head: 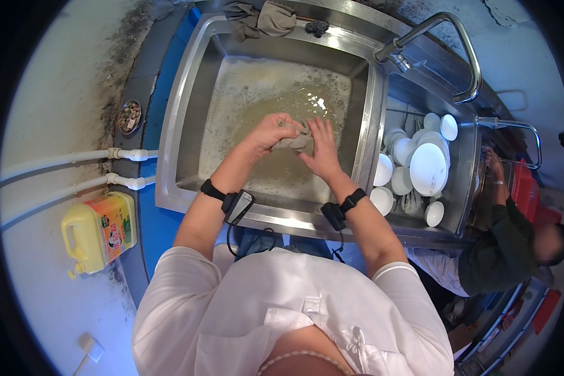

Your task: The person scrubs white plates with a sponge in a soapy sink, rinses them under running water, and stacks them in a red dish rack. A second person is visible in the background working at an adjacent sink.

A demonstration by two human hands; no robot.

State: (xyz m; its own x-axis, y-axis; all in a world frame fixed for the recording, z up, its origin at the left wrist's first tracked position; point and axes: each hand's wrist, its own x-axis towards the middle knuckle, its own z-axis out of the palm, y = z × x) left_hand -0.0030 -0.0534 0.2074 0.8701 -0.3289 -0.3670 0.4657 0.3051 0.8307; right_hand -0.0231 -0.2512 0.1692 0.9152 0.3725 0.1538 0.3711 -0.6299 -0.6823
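Observation:
A bunched grey cloth (291,142) is between my two hands, over the soapy water (258,101) of a large stainless steel sink basin (192,113). My left hand (271,134) grips the cloth from the left, with thumb and fingers closed on it. On the other side, my right hand (323,149) has the cloth's edge between its thumb and its rather straight fingers. Foam covers much of the murky water, thinner around my hands. Whether the cloth's underside touches the water is hidden.
White bowls and plates (427,164) crowd the right-hand basin. A chrome faucet (470,61) arches behind it. Grey rags (275,19) and a dark scourer (317,28) lie on the back rim. Left are white pipes (70,160) and a yellow jug (98,232). Another person (498,249) works at right.

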